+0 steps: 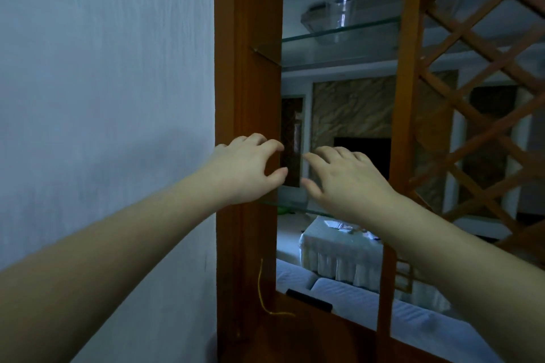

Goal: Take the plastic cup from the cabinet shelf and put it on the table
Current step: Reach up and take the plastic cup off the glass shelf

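A clear plastic cup stands upright on a glass shelf high in the wooden cabinet, well above both hands. My left hand hovers in front of the cabinet's left post, fingers curled and apart, holding nothing. My right hand reaches into the open bay below the cup's shelf, fingers spread and empty. Through the cabinet, far below, a table with a pale cloth is visible.
The brown wooden cabinet frame borders a white wall on the left. A wooden lattice panel fills the right side. A lower glass shelf lies just under my hands. A grey sofa and a dark remote sit below.
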`<state>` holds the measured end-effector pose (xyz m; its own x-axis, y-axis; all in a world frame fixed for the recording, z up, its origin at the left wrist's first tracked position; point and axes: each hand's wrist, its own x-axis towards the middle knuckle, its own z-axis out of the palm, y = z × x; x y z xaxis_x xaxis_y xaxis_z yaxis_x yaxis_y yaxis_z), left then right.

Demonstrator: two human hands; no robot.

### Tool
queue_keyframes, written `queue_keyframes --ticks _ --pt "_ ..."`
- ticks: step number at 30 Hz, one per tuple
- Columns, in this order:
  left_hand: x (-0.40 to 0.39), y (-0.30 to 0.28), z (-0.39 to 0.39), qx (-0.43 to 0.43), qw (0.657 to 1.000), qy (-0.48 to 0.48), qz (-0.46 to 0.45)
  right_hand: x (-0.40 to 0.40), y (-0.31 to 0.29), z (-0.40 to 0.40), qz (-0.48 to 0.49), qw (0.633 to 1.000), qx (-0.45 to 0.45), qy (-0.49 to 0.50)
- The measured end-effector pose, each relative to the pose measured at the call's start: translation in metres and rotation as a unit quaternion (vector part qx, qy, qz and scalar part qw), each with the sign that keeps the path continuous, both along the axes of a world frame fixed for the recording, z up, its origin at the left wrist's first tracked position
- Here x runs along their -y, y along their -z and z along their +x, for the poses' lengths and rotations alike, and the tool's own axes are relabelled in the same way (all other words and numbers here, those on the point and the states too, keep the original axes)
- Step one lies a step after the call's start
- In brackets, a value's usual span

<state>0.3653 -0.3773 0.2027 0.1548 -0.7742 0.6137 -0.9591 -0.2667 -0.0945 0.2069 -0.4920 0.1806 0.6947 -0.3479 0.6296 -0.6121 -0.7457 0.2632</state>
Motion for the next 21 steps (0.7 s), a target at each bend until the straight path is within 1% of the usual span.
queue_keyframes --ticks 3,6,10,12,15,18,21 --pt "0.018 -0.02 0.011 -0.003 0.999 0.048 -0.026 0.014 -0.015 0.013 -0.001 1.0 0.012 0.008" --pt "0.033 -0.03 0.017 -0.004 0.994 0.095 -0.057 0.029 -0.033 0.012 0.01 1.0 0.022 -0.005" --pt "0.052 -0.046 0.025 -0.02 0.99 0.121 -0.07 0.053 -0.066 0.008 0.034 0.998 0.048 -0.012" --pt "0.064 -0.065 0.024 -0.016 0.988 0.117 -0.096 0.063 -0.083 0.009 0.008 0.998 0.061 -0.01" --pt "0.082 -0.094 0.015 -0.011 0.984 0.114 -0.135 0.073 -0.111 0.008 -0.079 0.995 0.068 -0.002" --pt "0.099 -0.124 0.004 -0.01 0.981 0.114 -0.157 0.081 -0.142 0.004 -0.087 0.994 0.07 -0.005" --pt "0.109 -0.155 -0.002 -0.036 0.969 0.141 -0.198 0.079 -0.176 -0.002 -0.106 0.989 0.102 -0.028"
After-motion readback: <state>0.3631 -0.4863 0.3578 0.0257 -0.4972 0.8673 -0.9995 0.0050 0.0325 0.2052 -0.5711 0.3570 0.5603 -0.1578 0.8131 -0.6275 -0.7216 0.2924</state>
